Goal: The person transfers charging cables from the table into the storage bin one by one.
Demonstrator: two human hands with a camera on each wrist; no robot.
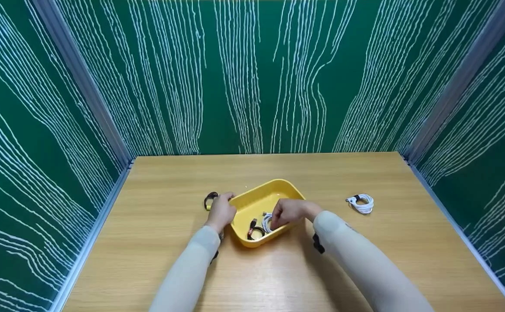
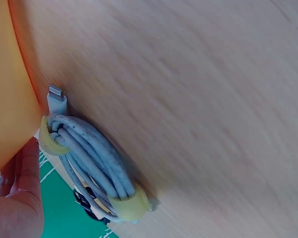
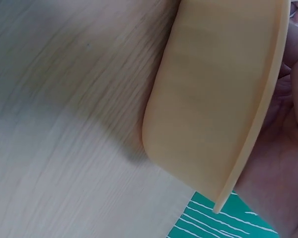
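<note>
A yellow plastic bin (image 1: 252, 197) sits at an angle on the table. My left hand (image 1: 222, 212) grips its left rim. Inside the bin, my right hand (image 1: 288, 211) reaches down with curled fingers and pinches a coiled white cable (image 1: 266, 223); the fingertips are partly hidden. Beside that lies a coiled black cable (image 1: 250, 229) with a USB plug. In the left wrist view, a coiled grey-white cable (image 2: 92, 153) with yellow ties and a Lightning plug lies just outside the bin. The right wrist view mostly shows the bin's outer wall (image 3: 213, 94).
A coiled white cable (image 1: 362, 203) with a black tie lies on the wooden table (image 1: 148, 242), to the right. A black coil (image 1: 210, 200) with a yellow part lies left of the bin. Green panels (image 1: 274, 78) with white lines enclose the table's back and sides.
</note>
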